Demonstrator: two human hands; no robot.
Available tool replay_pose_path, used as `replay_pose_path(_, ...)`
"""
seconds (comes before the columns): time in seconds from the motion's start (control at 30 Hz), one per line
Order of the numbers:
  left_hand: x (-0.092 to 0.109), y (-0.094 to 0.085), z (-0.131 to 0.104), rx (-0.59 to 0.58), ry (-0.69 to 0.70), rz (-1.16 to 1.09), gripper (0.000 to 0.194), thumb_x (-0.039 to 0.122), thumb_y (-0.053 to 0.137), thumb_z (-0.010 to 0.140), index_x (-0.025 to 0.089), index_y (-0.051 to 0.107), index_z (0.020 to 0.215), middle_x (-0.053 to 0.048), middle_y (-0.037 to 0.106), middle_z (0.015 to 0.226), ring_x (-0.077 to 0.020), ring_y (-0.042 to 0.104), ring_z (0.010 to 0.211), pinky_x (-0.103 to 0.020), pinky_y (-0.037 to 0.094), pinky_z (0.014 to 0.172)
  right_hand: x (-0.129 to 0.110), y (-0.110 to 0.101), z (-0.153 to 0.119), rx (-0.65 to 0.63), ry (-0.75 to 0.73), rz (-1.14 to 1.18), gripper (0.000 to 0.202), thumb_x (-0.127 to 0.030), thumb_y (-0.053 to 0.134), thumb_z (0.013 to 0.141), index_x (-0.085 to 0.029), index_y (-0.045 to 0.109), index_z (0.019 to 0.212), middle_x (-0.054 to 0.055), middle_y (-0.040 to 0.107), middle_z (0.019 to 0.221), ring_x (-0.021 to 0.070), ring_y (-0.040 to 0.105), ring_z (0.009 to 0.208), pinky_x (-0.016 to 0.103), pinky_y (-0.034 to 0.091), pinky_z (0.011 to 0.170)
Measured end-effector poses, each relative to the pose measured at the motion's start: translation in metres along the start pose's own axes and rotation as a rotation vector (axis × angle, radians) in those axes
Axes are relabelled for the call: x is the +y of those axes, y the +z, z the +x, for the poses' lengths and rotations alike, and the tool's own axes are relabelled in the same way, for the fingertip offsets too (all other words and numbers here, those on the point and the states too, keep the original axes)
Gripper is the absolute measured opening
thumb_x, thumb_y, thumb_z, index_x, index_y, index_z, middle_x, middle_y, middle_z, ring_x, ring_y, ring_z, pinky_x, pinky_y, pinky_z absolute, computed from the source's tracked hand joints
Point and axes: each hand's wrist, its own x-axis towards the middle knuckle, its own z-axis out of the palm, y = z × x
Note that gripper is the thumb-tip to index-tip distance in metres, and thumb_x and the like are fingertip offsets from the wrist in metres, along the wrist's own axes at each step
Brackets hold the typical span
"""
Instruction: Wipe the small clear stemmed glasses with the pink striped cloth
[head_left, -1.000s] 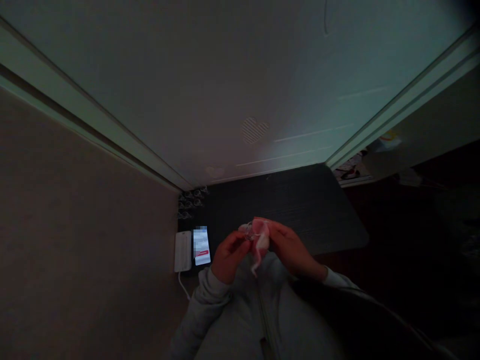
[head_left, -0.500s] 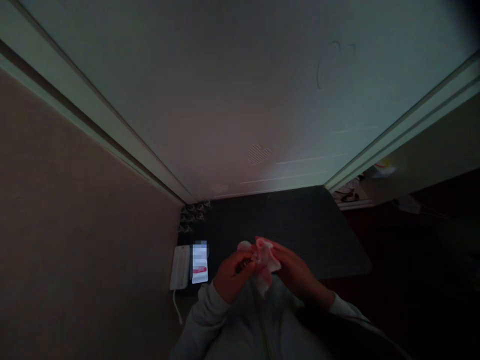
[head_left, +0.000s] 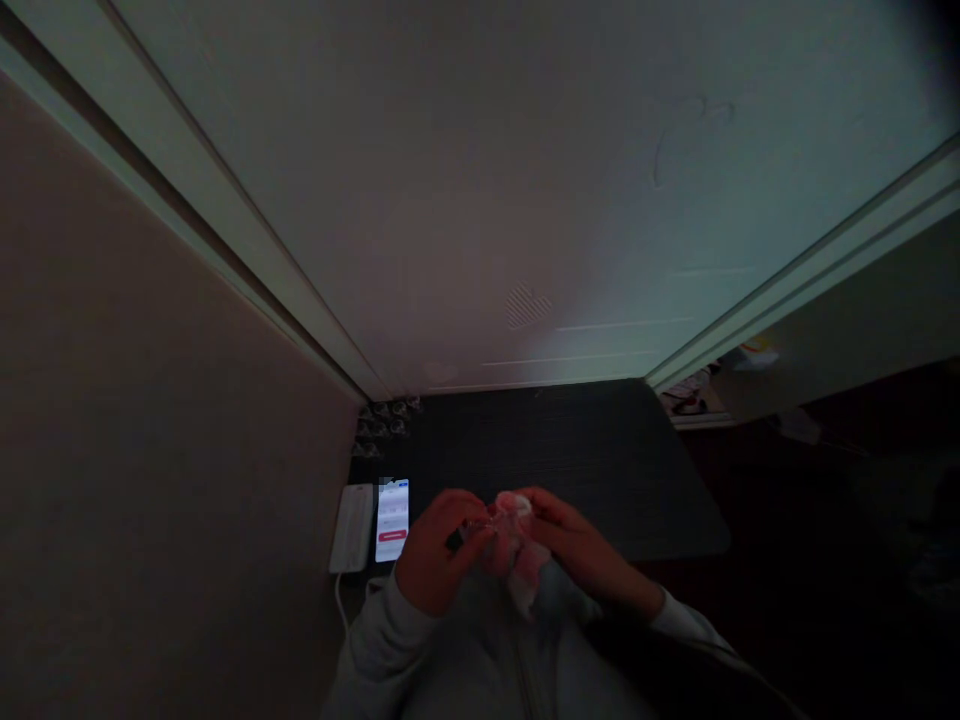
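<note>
Close to my body, above the near edge of a dark table (head_left: 525, 440), my two hands meet at a crumpled pink and white cloth (head_left: 525, 560). My right hand (head_left: 577, 540) is closed on the cloth from the right, and one end hangs down below the fingers. My left hand (head_left: 442, 550) is closed in a pinch against the cloth's left side. Something small and shiny shows at its fingertips, too dim and blurred to name. Several small clear objects (head_left: 382, 425) stand in rows at the table's back left corner.
Left of my hands lie a lit phone (head_left: 392, 520) and a white power strip (head_left: 352, 528) with a cord. A pale panel (head_left: 450, 200) with raised heart shapes rises behind the table, and a wall (head_left: 187, 450) borders the left side. The room is dim.
My left hand has shifted slightly left, and the cloth has bunched differently between my hands. The phone screen shows more clearly. The whole view has tilted a little.
</note>
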Motion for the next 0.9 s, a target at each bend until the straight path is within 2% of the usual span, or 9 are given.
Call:
replay_pose_path(0.13,0.004,-0.004,-0.003,-0.032,0.055,0.059,0.008,0.017,0.053,0.074,0.018,0.060,0.079,-0.005,0.058,0.081,-0.0157,0.054,0.079,-0.026,0.044,0.070,0.001,-0.001,-0.001,-0.014,-0.025,-0.073,0.021,-0.027,0.052,0.077,-0.024,0.061,0.095,0.001,0.062,0.096,0.0156,0.054,0.091,0.029,0.039,0.082)
replay_pose_path(0.23,0.005,-0.008,-0.005,-0.051,0.065,0.057,0.006,0.018,0.054,0.074,0.017,0.059,0.078,-0.005,0.058,0.079,-0.0153,0.054,0.077,-0.025,0.044,0.067,0.006,-0.008,0.000,-0.089,-0.093,-0.131,0.023,-0.026,0.049,0.077,-0.026,0.062,0.097,0.001,0.060,0.106,0.0181,0.050,0.103,0.034,0.033,0.091)
replay_pose_path(0.37,0.001,-0.013,-0.006,-0.067,0.088,0.005,0.005,0.018,0.054,0.074,0.016,0.057,0.078,-0.005,0.058,0.080,-0.0150,0.054,0.077,-0.026,0.044,0.067,0.011,-0.016,0.002,-0.187,-0.200,-0.177,0.023,-0.029,0.045,0.080,-0.023,0.064,0.092,0.003,0.060,0.106,0.0192,0.049,0.104,0.034,0.032,0.092)
replay_pose_path(0.47,-0.004,-0.015,-0.007,-0.071,0.077,-0.025,0.005,0.018,0.054,0.074,0.015,0.057,0.078,-0.005,0.057,0.079,-0.0149,0.054,0.077,-0.027,0.044,0.067,0.003,-0.013,0.001,-0.220,-0.133,-0.153,0.024,-0.026,0.047,0.080,-0.022,0.062,0.097,0.004,0.057,0.108,0.0181,0.050,0.100,0.032,0.035,0.088)
replay_pose_path(0.6,-0.008,-0.016,-0.007,-0.086,0.058,-0.045,0.004,0.017,0.055,0.074,0.016,0.056,0.078,-0.005,0.057,0.079,-0.0145,0.053,0.076,-0.027,0.043,0.067,-0.013,-0.006,-0.003,-0.298,-0.074,-0.181,0.034,-0.025,0.053,0.077,-0.022,0.054,0.111,0.004,0.053,0.112,0.0176,0.049,0.101,0.030,0.037,0.087)
replay_pose_path(0.73,-0.006,-0.016,-0.006,-0.128,0.068,-0.061,0.005,0.018,0.054,0.074,0.016,0.056,0.077,-0.004,0.056,0.077,-0.0136,0.053,0.073,-0.026,0.043,0.065,-0.018,-0.003,-0.005,-0.298,-0.090,-0.270,0.034,-0.027,0.051,0.079,-0.022,0.053,0.112,0.005,0.053,0.112,0.0167,0.049,0.101,0.030,0.038,0.086)
replay_pose_path(0.9,0.003,-0.012,-0.002,-0.231,0.077,-0.014,0.008,0.021,0.053,0.074,0.014,0.057,0.075,-0.004,0.055,0.074,-0.0131,0.052,0.068,-0.025,0.042,0.062,-0.008,-0.004,-0.004,-0.219,-0.106,-0.399,0.024,-0.030,0.050,0.080,-0.020,0.060,0.099,0.004,0.060,0.095,0.0156,0.055,0.086,0.028,0.042,0.077)
